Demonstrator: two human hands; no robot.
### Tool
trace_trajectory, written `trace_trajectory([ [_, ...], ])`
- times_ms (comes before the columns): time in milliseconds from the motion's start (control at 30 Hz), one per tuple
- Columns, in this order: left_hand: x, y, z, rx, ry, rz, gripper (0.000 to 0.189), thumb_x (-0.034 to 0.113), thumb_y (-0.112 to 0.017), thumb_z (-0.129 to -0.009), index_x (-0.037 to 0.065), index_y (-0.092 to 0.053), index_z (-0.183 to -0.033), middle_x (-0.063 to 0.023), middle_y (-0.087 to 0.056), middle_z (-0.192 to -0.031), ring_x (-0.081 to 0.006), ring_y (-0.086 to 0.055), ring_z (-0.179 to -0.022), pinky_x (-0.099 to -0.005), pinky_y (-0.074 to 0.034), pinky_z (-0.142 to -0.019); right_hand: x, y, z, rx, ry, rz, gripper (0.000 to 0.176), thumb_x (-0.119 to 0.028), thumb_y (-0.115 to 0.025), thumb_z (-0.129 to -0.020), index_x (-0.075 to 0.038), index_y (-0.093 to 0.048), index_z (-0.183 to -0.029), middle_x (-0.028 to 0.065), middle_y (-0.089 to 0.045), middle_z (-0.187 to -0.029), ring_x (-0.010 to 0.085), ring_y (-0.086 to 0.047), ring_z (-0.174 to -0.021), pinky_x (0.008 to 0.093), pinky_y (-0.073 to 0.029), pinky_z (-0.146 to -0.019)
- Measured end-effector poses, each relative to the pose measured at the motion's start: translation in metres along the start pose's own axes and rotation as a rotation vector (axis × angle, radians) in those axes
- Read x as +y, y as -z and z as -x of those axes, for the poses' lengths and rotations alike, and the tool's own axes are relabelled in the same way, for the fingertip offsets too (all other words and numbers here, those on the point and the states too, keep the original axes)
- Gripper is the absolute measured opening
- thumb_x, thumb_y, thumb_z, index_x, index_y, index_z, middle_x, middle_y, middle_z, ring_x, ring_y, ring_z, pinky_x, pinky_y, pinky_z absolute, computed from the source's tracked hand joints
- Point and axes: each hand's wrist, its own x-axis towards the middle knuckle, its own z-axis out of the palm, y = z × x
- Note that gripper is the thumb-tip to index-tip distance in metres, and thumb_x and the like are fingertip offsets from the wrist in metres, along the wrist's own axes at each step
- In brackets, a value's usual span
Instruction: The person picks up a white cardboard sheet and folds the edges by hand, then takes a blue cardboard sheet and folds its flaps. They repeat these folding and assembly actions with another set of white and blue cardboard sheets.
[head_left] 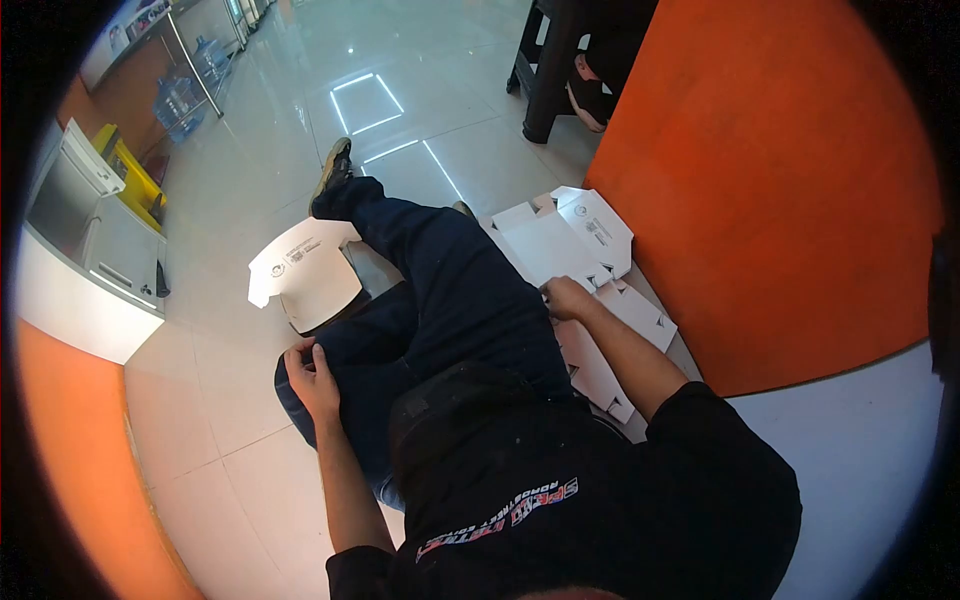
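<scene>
My left hand (312, 378) rests on my bent left knee, its fingers loosely apart with nothing in them. On my right side, my right hand (568, 298) is beside my thigh, at the edge of white flat cardboard box blanks (540, 243) on the floor. The fingers of that hand are mostly turned away, so whether they grip the cardboard is hidden. Another white cardboard blank (310, 270), printed with a small logo and text, lies beyond my left knee, partly covered by my leg.
An orange panel (770, 200) stands close on my right. A dark plastic stool (545, 80) and part of another person (588, 95) are behind it. At left are a white cabinet (100, 230), a yellow object (130, 170) and water bottles (175, 105). Shiny tiles (270, 150) cover the floor.
</scene>
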Motion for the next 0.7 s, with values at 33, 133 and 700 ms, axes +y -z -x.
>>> trace_trajectory([
  [33, -0.003, 0.0, 0.0, -0.004, 0.004, 0.001, 0.015, 0.011, -0.064, -0.098, 0.002, -0.066, -0.11, -0.006, -0.063, -0.105, -0.0163, -0.062, -0.091, -0.0268, -0.048, -0.069, 0.003, 0.005, -0.004, -0.038, 0.039, -0.034, 0.03, -0.02, -0.072, -0.078, -0.006, -0.078, -0.104, 0.0183, -0.075, -0.1, 0.0346, -0.073, -0.097, 0.0436, -0.057, -0.088],
  [133, -0.007, 0.001, -0.001, -0.03, -0.005, 0.01, 0.016, 0.011, -0.064, -0.098, 0.002, -0.066, -0.11, -0.0062, -0.063, -0.104, -0.0162, -0.061, -0.09, -0.0271, -0.047, -0.068, 0.021, 0.024, -0.01, -0.011, 0.031, -0.174, 0.029, -0.015, -0.071, -0.077, -0.005, -0.079, -0.104, 0.0193, -0.076, -0.099, 0.0337, -0.074, -0.091, 0.04, -0.058, -0.086],
  [700, -0.005, -0.001, -0.002, -0.032, -0.036, -0.045, 0.016, 0.011, -0.064, -0.097, 0.002, -0.066, -0.11, -0.0069, -0.063, -0.106, -0.018, -0.061, -0.091, -0.0299, -0.047, -0.074, 0.039, 0.276, 0.012, 1.104, -0.088, -0.461, 0.026, -0.018, -0.075, -0.093, 0.002, -0.071, -0.109, 0.0136, -0.075, -0.098, 0.0228, -0.071, -0.087, 0.037, -0.055, -0.08],
])
